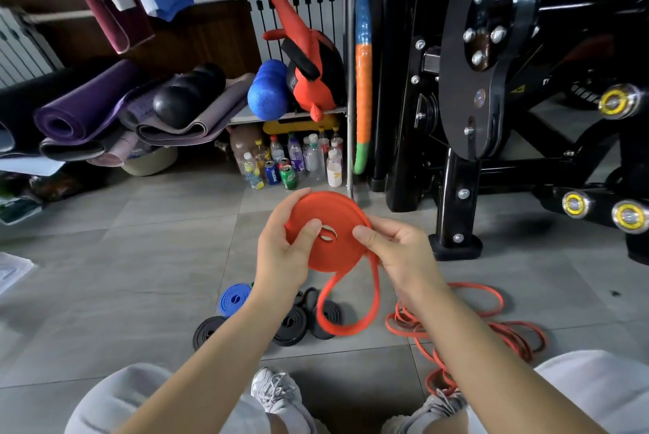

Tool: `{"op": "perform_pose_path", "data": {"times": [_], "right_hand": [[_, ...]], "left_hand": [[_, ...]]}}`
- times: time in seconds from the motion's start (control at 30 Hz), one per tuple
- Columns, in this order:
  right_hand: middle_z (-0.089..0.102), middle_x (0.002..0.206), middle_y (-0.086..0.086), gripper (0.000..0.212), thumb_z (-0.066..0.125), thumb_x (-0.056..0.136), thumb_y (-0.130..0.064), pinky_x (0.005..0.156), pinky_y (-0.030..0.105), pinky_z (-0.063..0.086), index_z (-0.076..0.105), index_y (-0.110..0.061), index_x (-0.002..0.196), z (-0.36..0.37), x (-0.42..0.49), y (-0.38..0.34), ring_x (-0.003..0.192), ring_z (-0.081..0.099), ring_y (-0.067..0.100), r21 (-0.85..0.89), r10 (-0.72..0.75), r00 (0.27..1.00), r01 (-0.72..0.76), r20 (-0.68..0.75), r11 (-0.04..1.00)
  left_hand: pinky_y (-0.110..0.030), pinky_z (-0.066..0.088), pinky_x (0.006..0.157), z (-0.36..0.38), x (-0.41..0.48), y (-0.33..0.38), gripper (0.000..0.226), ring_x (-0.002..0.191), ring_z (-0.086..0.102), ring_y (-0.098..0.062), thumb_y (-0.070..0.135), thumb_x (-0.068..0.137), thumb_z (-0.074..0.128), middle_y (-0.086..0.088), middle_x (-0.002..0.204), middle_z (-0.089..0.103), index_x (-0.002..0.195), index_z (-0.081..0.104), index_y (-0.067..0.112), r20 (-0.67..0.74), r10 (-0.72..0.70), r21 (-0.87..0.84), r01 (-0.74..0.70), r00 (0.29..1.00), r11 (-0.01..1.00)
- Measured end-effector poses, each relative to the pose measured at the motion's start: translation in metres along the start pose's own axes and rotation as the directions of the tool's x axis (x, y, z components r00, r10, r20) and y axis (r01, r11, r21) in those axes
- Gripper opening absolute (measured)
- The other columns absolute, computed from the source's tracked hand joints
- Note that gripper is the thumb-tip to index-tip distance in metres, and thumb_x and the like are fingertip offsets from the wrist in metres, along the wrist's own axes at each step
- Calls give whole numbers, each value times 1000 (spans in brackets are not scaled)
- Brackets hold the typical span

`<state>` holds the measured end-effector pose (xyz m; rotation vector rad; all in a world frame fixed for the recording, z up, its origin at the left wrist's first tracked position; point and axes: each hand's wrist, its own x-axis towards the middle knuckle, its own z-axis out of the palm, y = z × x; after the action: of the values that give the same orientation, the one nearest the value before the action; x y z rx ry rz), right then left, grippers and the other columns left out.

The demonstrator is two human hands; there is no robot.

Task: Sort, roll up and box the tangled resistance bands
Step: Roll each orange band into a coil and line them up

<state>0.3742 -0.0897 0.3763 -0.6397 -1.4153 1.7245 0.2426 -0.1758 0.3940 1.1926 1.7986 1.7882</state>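
Held in mid-air, face toward camera: coil [337,222]. Gripped at left rim by left hand [281,251], thumb near hub; pinched at right rim by right hand [400,251]. Hanging below right fingers [365,235], long axis downward: loose tail [347,330], seemingly clear of floor [140,275].

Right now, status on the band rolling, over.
Left hand, right hand both grip orange coil; tail hangs loose. Black rolls, blue roll on floor. Thin bands tangled at right.

— Where's the coil [330,233]?
— Between left hand [284,243] and right hand [404,251], above the rolled bands [291,324] on the floor [140,258].
— And the loose bands [407,324]?
— Right of those. Behind, bottles [291,163]; machine [491,82] right, mats [87,106] left.
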Motion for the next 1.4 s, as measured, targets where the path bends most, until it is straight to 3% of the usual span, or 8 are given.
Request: {"op": "perform_pose_path", "data": {"times": [0.17, 0.27, 0.4, 0.57, 0.7, 0.87, 1.13, 1.4], "right_hand": [[73, 77, -6, 22, 67, 81, 1, 64, 11, 51, 68, -20, 85, -14, 4, -2, 68, 68, -1, -175, 9, 1000, -5, 21, 985], [72, 87, -1, 20, 71, 79, -3, 69, 11, 51, 71, -20, 88, -20, 6, -3, 72, 67, -3, -391, -1, 994, 43, 108, 920], [75, 88, -2, 19, 76, 76, -12, 75, 13, 51, 75, -16, 95, -21, 9, -2, 79, 67, -1, -645, 17, 979, 120, 202, 755], [72, 74, -17, 24, 79, 72, -9, 71, 13, 52, 72, -25, 88, -27, 7, -6, 75, 69, -1, -506, 115, 973, 2, 200, 863], [74, 93, 2, 27, 75, 76, -7, 83, 23, 55, 72, -20, 100, -39, 2, -5, 87, 69, 8, -490, 163, 978, -80, 129, 868], [74, 84, -7, 23, 70, 79, -4, 75, 12, 51, 71, -13, 101, -43, -8, -3, 78, 65, -3, -369, 120, 990, -86, 69, 925], [70, 63, -4, 10, 67, 83, -10, 59, 20, 56, 73, -17, 88, -31, -10, 7, 57, 61, 5, -147, 135, 974, -163, -183, 976], [73, 79, 10, 14, 71, 80, -12, 70, 30, 57, 72, -10, 94, -33, -2, -3, 72, 64, 22, -269, 283, 958, -287, -55, 920]], "left_hand": [[-16, 41, 93, -4, 3, -8, 37, 110, 52, -4, 10, 89, 60, 10, 117, 56, 116, 54, 34, 180, -16, 266, -33, 984, 963], [-13, 31, 95, -8, 11, -3, 52, 119, 42, -8, 19, 86, 63, 6, 133, 50, 135, 46, 24, 454, 165, 591, -435, 875, 679], [-35, 43, 93, 4, 17, 7, 50, 117, 50, -20, 23, 92, 52, 3, 129, 51, 139, 38, 29, 676, -79, 680, -578, 733, 452], [-19, 36, 82, 2, 26, 9, 34, 104, 54, -15, 14, 88, 56, 4, 110, 62, 120, 63, 24, 609, -94, 629, -408, 787, 661], [-18, 44, 86, -11, 30, 6, 27, 93, 62, -6, 10, 85, 65, 17, 97, 68, 108, 71, 23, 442, -149, 568, -147, 884, 810], [-17, 54, 62, -20, 28, 5, 30, 75, 68, 0, 2, 84, 65, 21, 75, 71, 100, 70, 27, 284, -258, 226, 197, 924, 954], [-51, 54, 85, -7, 3, -3, 20, 97, 66, -30, 5, 89, 60, -12, 112, 65, 106, 62, 14, 269, -436, -64, 468, 859, 881], [-40, 58, 61, -17, 14, -6, 20, 89, 69, -25, 33, 90, 59, -4, 105, 67, 109, 60, 29, 459, -518, 93, 540, 722, 836]]}}
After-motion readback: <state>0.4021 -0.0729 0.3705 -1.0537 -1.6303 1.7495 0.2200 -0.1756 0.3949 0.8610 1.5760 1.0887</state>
